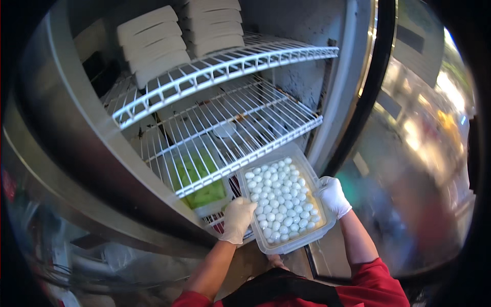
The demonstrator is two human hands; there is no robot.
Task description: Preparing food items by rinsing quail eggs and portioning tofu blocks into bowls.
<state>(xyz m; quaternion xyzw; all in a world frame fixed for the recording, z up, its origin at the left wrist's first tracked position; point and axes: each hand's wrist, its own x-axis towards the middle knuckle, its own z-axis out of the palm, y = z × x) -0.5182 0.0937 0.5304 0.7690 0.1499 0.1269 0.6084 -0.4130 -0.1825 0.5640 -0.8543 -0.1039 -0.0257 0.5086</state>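
Note:
A clear plastic tub full of small white peeled eggs in liquid is held between my two gloved hands. My left hand grips its left wall, fingers at the rim. On the opposite side my right hand is closed around the rim. The tub's far end reaches in beneath the front edge of a white wire shelf, while its near end sticks out towards me. Left of it, under the same shelf, stands another clear container with green cut pieces.
Stacked white foam boxes fill part of the upper wire shelf in this refrigerator. The metal door frame rises close on my left. A shiny, reflective open door stands on the right.

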